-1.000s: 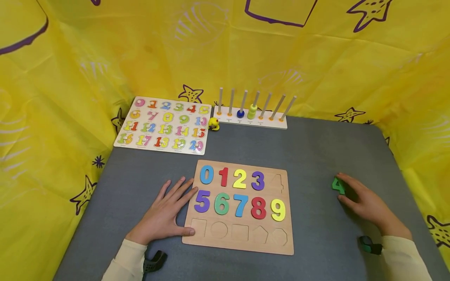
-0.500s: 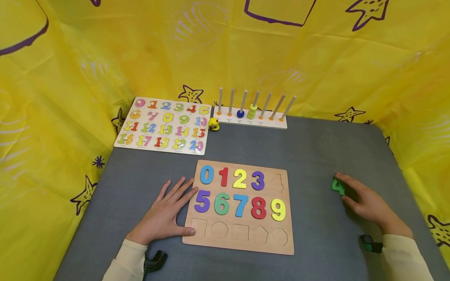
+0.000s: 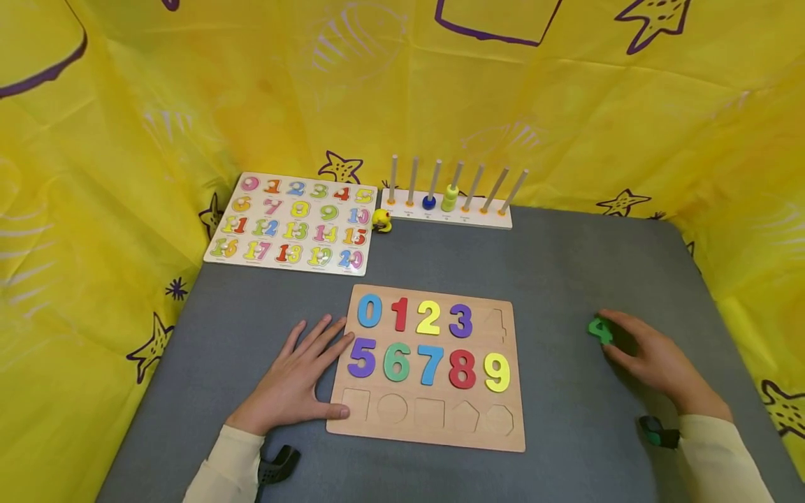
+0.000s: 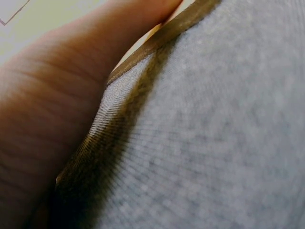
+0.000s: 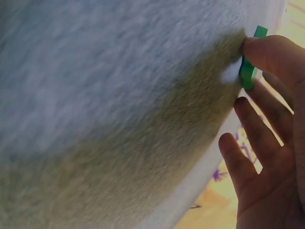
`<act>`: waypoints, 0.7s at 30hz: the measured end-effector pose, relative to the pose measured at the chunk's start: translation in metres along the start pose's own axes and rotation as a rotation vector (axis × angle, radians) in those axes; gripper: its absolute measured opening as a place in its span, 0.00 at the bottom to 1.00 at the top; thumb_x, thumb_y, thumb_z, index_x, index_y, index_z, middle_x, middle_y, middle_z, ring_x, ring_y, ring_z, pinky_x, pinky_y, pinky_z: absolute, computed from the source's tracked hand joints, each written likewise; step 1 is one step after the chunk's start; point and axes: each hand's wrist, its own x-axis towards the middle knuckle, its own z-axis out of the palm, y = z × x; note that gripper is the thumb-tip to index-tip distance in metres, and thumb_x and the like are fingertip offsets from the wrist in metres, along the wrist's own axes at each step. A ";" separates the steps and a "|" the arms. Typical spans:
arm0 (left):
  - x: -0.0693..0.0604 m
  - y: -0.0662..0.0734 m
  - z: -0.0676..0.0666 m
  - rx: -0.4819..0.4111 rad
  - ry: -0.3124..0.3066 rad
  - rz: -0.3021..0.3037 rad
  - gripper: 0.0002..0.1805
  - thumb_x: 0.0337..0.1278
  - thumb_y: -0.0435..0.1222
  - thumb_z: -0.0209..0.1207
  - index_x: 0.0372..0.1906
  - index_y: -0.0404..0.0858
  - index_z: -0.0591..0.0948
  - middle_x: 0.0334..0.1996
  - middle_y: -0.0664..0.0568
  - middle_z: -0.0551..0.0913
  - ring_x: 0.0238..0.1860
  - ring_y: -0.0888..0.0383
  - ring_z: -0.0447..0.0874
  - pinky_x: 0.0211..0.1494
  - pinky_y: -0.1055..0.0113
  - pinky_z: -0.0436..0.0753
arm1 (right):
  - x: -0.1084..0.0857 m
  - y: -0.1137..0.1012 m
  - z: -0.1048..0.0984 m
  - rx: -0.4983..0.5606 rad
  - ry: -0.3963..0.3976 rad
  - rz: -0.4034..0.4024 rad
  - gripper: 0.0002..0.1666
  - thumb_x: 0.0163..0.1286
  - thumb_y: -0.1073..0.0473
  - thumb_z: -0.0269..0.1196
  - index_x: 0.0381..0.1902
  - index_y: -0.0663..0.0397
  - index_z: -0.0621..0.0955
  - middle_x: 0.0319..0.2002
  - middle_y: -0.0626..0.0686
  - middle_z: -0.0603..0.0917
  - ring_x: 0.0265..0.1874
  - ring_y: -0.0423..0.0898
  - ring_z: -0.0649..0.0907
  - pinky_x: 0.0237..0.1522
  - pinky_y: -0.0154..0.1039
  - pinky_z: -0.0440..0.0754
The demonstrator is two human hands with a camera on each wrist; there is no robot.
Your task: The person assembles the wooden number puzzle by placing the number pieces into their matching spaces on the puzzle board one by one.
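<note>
A wooden number board (image 3: 440, 439) lies on the dark table, with colored digits in it and a bare outline of a 4 at its upper right. My left hand (image 3: 286, 384) is spread at the board's left edge, thumb and fingertips resting on it. In the left wrist view, part of the left hand (image 4: 62, 90) and the board's edge (image 4: 162, 38) show. Off to the right, my right hand (image 3: 654, 363) pinches a green number 4 (image 3: 599, 330) between thumb and index finger, low at the tabletop. The right wrist view shows the thumb against the green 4 (image 5: 249, 71).
Behind, a second number puzzle (image 3: 292, 220) with numbers up to 20 lies at the left. A small yellow toy (image 3: 381, 220) sits beside it. A white peg stand (image 3: 478, 218) with several upright rods stands near the yellow cloth (image 3: 566, 126) backdrop.
The green 4 has shifted slightly left and turned a little, with the right hand moving along. My left hand has stayed at the board.
</note>
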 end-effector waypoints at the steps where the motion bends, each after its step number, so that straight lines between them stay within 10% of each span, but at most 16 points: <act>1: 0.000 0.000 0.000 0.002 0.002 0.002 0.67 0.34 0.81 0.59 0.80 0.48 0.61 0.81 0.54 0.50 0.81 0.49 0.39 0.77 0.42 0.34 | 0.002 -0.001 0.000 0.000 0.005 -0.005 0.40 0.61 0.66 0.73 0.71 0.53 0.74 0.62 0.63 0.78 0.65 0.34 0.69 0.60 0.16 0.53; 8: 0.000 -0.001 -0.001 0.002 0.003 0.008 0.67 0.34 0.81 0.59 0.80 0.48 0.61 0.81 0.53 0.50 0.81 0.49 0.40 0.78 0.42 0.35 | 0.019 -0.020 0.002 -0.013 0.011 -0.051 0.36 0.60 0.65 0.74 0.67 0.55 0.77 0.63 0.59 0.77 0.58 0.59 0.76 0.62 0.18 0.56; 11: 0.000 -0.001 -0.001 -0.003 0.002 0.007 0.67 0.35 0.81 0.60 0.80 0.48 0.61 0.81 0.53 0.50 0.81 0.49 0.40 0.77 0.42 0.35 | 0.027 -0.033 0.004 -0.022 0.005 -0.071 0.36 0.59 0.64 0.75 0.67 0.55 0.78 0.63 0.57 0.77 0.57 0.60 0.77 0.62 0.19 0.59; 18: 0.000 -0.001 -0.001 -0.007 0.004 0.010 0.66 0.36 0.80 0.60 0.80 0.49 0.61 0.81 0.54 0.49 0.81 0.48 0.40 0.77 0.41 0.35 | 0.048 -0.065 0.012 -0.029 -0.021 -0.161 0.38 0.57 0.65 0.76 0.66 0.57 0.77 0.64 0.56 0.76 0.54 0.57 0.81 0.47 0.58 0.82; 21: 0.000 -0.001 -0.001 -0.008 0.008 0.014 0.66 0.36 0.79 0.61 0.80 0.48 0.61 0.81 0.53 0.50 0.81 0.48 0.41 0.77 0.41 0.35 | 0.056 -0.078 0.019 -0.022 -0.047 -0.182 0.37 0.58 0.64 0.75 0.66 0.56 0.78 0.65 0.55 0.76 0.54 0.55 0.82 0.46 0.57 0.84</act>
